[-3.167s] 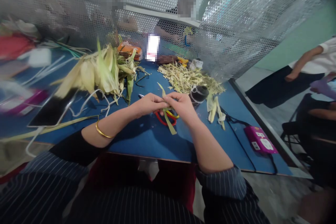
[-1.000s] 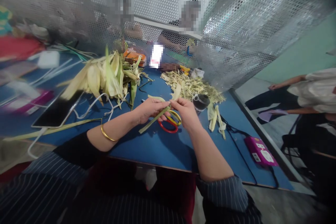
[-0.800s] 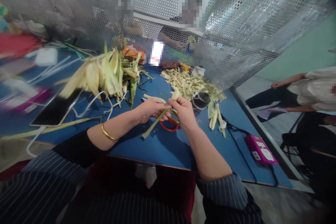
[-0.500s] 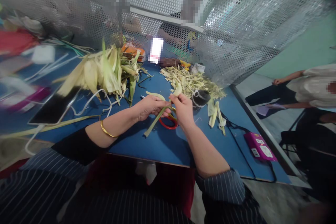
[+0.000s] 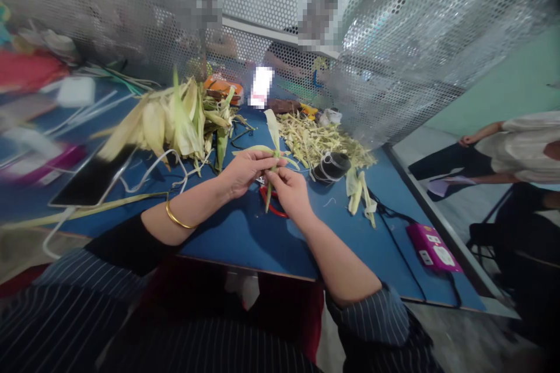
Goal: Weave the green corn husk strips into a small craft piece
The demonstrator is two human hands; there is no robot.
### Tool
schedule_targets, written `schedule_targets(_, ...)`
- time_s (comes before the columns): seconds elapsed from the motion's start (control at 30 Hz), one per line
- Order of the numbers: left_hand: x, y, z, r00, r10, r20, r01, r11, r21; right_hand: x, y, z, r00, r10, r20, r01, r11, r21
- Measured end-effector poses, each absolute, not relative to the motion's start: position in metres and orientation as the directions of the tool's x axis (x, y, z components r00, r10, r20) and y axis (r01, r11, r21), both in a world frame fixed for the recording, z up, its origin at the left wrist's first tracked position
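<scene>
Crossed husk strips (image 5: pixel 273 128) are pinched between my two hands above the blue table. My left hand (image 5: pixel 247 172) has its thumb and fingers closed on them from the left. From the right, my right hand (image 5: pixel 290 189) grips the same strips just below the crossing. One pale strip points up and away, a narrow one hangs down toward me, and others stick out to the sides. Under my hands lies a pair of red-handled scissors (image 5: pixel 275 208), partly hidden. A black spool (image 5: pixel 331 167) is on the table to the right of my hands.
Corn husks (image 5: pixel 164 119) are heaped at the left, shredded pieces (image 5: pixel 319 139) behind the spool. A phone (image 5: pixel 94 178) with a white cable lies left. A magenta box (image 5: pixel 433 246) is at the right edge. A perforated screen (image 5: pixel 280 46) stands behind; people are beyond it and at right.
The husk strips have turned: a pale one now stands up and the lower one hangs more upright. My right hand has shifted left and slightly down, closer to my left hand.
</scene>
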State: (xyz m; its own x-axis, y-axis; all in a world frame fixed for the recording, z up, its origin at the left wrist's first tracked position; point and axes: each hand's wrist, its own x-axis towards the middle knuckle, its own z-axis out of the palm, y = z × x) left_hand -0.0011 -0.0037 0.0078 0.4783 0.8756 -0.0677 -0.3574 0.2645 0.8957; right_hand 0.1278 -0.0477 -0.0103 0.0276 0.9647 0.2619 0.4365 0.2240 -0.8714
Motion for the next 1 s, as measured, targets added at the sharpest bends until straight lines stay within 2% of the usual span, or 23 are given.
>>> schedule_targets(0.13,0.000,-0.004,0.006,0.458,0.888,-0.045,-0.358,0.230,0.905,0.128,-0.048,-0.011,-0.003,0.950,0.311,0.450,0.279,-0.848)
schedule_targets(0.4,-0.001,-0.003,0.008,0.377,0.921,-0.094,-0.345,0.234,0.909,0.132,-0.048,-0.006,-0.089,0.966,0.244,0.352,0.260,-0.899)
schedule_targets(0.7,-0.002,-0.001,0.009,0.369,0.920,-0.133,-0.374,0.278,0.885,0.131,-0.047,-0.006,-0.204,0.924,0.323,0.401,0.380,-0.833)
schedule_targets(0.77,-0.003,0.000,0.009,0.395,0.911,-0.117,-0.373,0.276,0.886,0.131,-0.049,-0.005,-0.206,0.921,0.330,0.469,0.389,-0.793)
schedule_targets(0.83,-0.005,0.000,0.010,0.410,0.907,-0.100,-0.398,0.276,0.875,0.134,-0.054,-0.001,-0.160,0.910,0.383,0.592,0.399,-0.700)
schedule_targets(0.9,-0.007,0.001,0.013,0.419,0.903,-0.095,-0.415,0.284,0.864,0.138,-0.057,0.005,-0.041,0.868,0.496,0.709,0.375,-0.597)
schedule_targets(1.0,-0.010,0.002,0.016,0.429,0.895,-0.124,-0.378,0.303,0.875,0.147,-0.055,0.010,0.116,0.762,0.637,0.803,0.306,-0.512)
